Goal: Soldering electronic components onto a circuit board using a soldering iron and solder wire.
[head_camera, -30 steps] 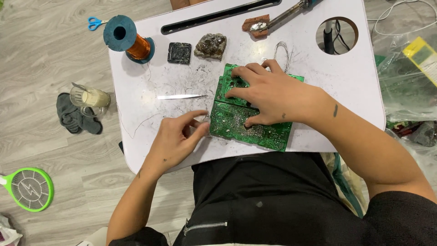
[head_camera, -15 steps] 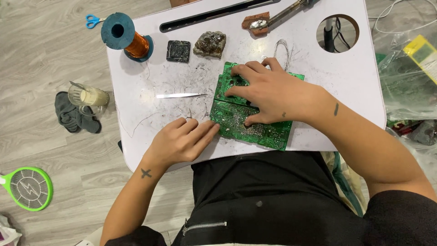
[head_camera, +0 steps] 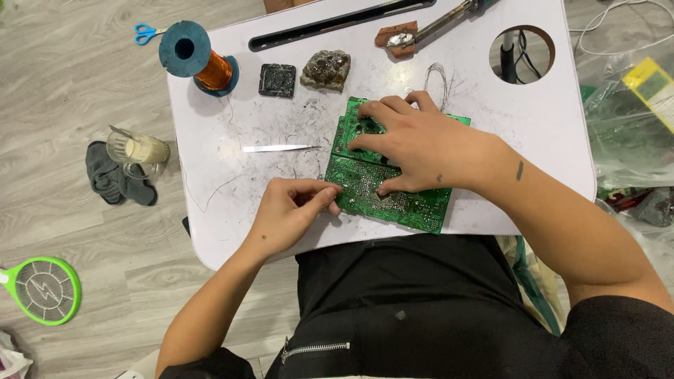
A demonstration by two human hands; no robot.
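Observation:
A green circuit board (head_camera: 414, 205) lies on the white lap table (head_camera: 533, 126), solder side up. My right hand (head_camera: 414, 144) presses flat on the board, fingers spread over its top half. My left hand (head_camera: 295, 210) rests at the board's left edge with thumb and fingers pinched together; whether something thin is between them cannot be made out. Metal tweezers (head_camera: 277, 148) lie on the table just left of the board.
At the table's back stand a spool of copper wire (head_camera: 200, 60), a small black square block (head_camera: 276, 79), a dark lumpy chunk (head_camera: 326, 69), a soldering iron (head_camera: 449, 17) and a long black bar (head_camera: 330, 24). Scissors (head_camera: 146, 31), a glass jar (head_camera: 137, 149) and a green racket (head_camera: 38, 289) lie on the floor.
My left hand turned and slid right along the table edge, its fingers closing into a pinch at the board's left edge. The right hand stayed on the board.

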